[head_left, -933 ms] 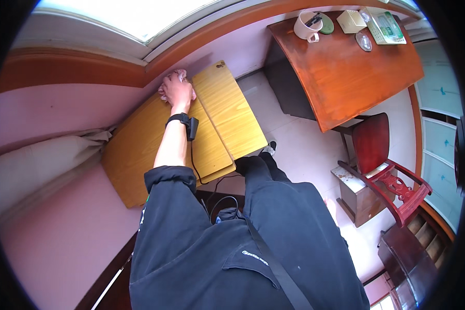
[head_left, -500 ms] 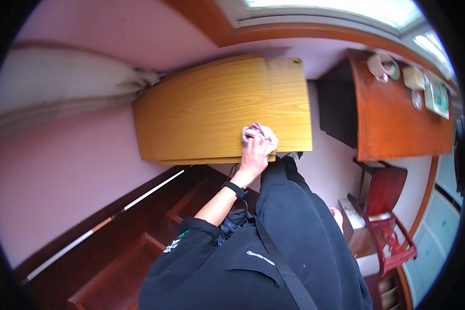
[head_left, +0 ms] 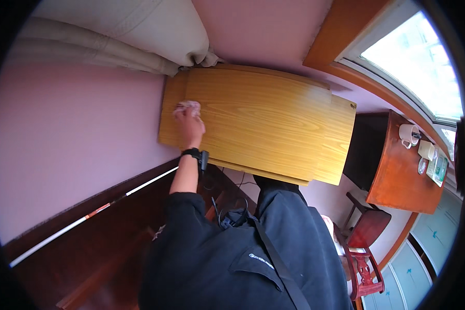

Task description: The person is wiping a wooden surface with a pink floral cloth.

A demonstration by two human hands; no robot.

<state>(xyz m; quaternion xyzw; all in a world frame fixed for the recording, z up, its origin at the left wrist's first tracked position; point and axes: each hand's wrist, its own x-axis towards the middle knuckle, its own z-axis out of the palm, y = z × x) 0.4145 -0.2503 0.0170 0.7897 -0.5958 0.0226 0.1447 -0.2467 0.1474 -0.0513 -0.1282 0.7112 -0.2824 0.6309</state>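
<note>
My left hand (head_left: 192, 129) is closed around a crumpled pink-and-white cloth (head_left: 187, 107). It presses the cloth on the left end of a yellow wood-grain desk top (head_left: 258, 113), close to the pink wall. A black band with a small dark device circles my left wrist. Beside my right hip, only a pale sliver of my right hand (head_left: 326, 223) shows past the dark clothing, and its fingers cannot be made out.
A reddish-brown desk (head_left: 398, 175) stands to the right, bearing a white mug (head_left: 408, 135) and small containers. Nearer is a dark red wooden chair (head_left: 369, 227). A pale curtain (head_left: 134, 36) hangs at the far left. Dark wooden furniture (head_left: 108, 253) lies at lower left.
My left hand has moved the cloth leftward across the desk top, from near its right part to its left end. The whole view has turned and shifted.
</note>
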